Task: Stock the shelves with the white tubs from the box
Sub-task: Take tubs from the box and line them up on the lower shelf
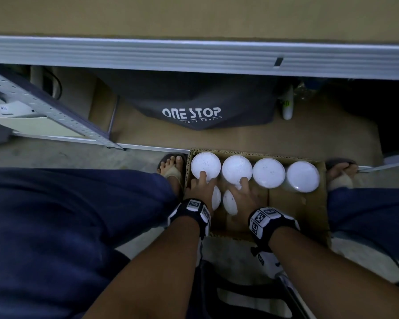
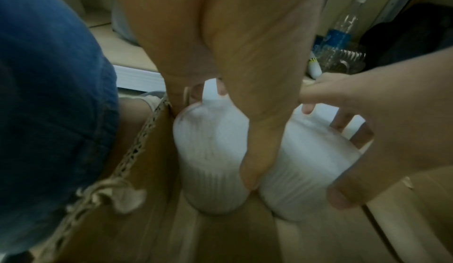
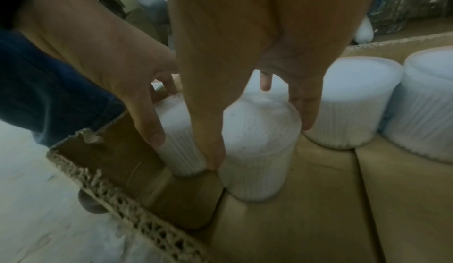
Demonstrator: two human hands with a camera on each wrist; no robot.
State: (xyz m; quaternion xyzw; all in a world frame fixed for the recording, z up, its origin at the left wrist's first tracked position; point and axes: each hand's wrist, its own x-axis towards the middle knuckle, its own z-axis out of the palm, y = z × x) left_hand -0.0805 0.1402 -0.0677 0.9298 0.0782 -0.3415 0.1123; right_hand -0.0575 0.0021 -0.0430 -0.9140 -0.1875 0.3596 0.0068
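An open cardboard box [image 1: 309, 203] sits on the floor between my feet. Several white ribbed tubs [image 1: 268, 172] stand in a row along its far side. Two more stand nearer to me. My left hand [image 1: 202, 188] grips the left one [image 2: 210, 160], thumb down between the two tubs and fingers over the top. My right hand [image 1: 243, 192] grips the right one [image 3: 259, 151] the same way, thumb beside the left tub [image 3: 176, 141]. Both tubs rest on the box floor.
A shelf with a ribbed metal front edge [image 1: 194, 56] runs across above the box. On the low shelf behind the box lie a dark "ONE STOP" bag [image 1: 205, 107] and a white bottle [image 1: 288, 104]. My sandalled feet [image 1: 171, 166] flank the box.
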